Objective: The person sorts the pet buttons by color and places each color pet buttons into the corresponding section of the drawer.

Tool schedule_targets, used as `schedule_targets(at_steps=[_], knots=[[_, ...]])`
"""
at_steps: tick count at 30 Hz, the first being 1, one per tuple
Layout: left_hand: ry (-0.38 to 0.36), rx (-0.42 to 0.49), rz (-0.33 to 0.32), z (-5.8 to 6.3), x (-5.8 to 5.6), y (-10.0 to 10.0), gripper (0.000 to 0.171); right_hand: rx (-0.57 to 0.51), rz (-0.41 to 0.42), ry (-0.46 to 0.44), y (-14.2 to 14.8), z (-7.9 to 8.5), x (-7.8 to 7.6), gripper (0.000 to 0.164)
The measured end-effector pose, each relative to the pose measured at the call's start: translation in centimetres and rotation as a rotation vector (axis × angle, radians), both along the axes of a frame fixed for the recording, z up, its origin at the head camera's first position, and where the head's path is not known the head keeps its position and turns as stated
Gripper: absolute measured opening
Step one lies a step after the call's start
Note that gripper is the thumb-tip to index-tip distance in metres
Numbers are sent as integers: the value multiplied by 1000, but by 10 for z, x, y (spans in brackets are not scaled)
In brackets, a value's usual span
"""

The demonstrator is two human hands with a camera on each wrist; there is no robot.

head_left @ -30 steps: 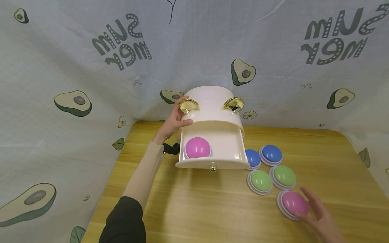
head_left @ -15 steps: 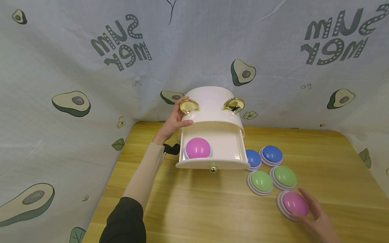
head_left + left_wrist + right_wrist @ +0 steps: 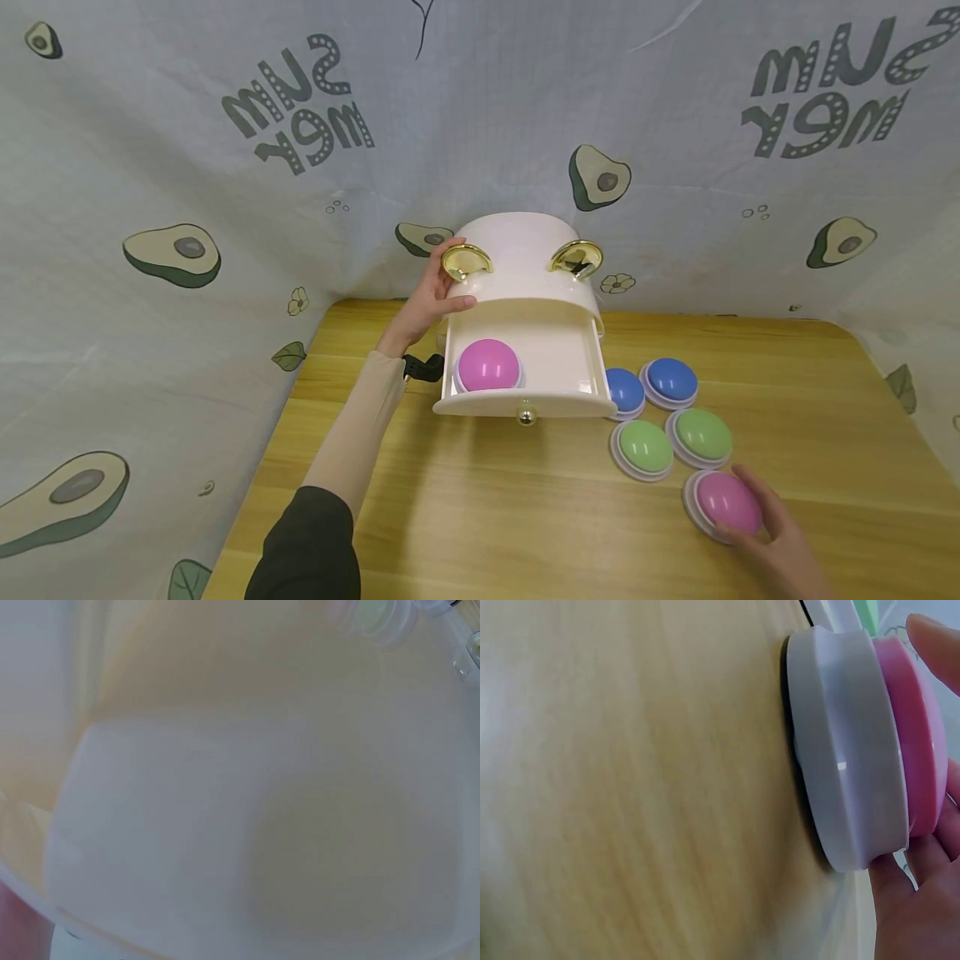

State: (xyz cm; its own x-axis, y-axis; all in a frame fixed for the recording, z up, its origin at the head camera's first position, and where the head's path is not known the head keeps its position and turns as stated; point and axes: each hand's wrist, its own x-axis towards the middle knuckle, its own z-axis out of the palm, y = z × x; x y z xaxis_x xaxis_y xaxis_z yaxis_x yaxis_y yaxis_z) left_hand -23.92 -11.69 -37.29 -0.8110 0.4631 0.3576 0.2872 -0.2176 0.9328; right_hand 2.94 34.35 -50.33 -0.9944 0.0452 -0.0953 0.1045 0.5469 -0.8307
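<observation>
My left hand holds the left side of a white storage box with gold ears, its thumb at the front edge above the pulled-out drawer. Inside the drawer, at its left, sits a pink domed push button on a white base. At the lower right, my right hand stands around the near side of a second pink push button on the table. In the right wrist view, fingers lie right at this button's white base, while another digit stays apart above the pink dome.
Two green push buttons and two blue push buttons stand on the wooden table, right of the drawer. The drawer's front, with a gold knob, juts toward me. A printed cloth hangs behind the table.
My right hand has moved slightly left and closer around the pink button on the table. My left hand, the box and the other buttons have kept their places.
</observation>
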Motion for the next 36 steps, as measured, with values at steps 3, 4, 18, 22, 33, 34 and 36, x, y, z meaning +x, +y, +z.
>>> schedule_targets(at_steps=[3, 4, 18, 22, 33, 34, 36], knots=[[3, -2, 3, 0, 0, 0, 84, -2, -11, -44, 0, 1, -1, 87], [3, -1, 3, 0, 0, 1, 84, -12, -7, -53, 1, 2, -1, 88], [-11, -4, 6, 1, 1, 1, 84, 24, -27, -108, 1, 0, -4, 95], [-10, -6, 7, 1, 1, 1, 84, 48, -53, -97, 2, -5, -1, 92], [3, -1, 5, -1, 0, -1, 88, 37, -128, -105, 6, -2, 0, 85], [4, -1, 3, -1, 0, -1, 90, 43, -128, -100, 6, -1, 0, 84], [7, -2, 2, -1, 0, -1, 90, 39, -112, -40, 5, 2, -1, 83]])
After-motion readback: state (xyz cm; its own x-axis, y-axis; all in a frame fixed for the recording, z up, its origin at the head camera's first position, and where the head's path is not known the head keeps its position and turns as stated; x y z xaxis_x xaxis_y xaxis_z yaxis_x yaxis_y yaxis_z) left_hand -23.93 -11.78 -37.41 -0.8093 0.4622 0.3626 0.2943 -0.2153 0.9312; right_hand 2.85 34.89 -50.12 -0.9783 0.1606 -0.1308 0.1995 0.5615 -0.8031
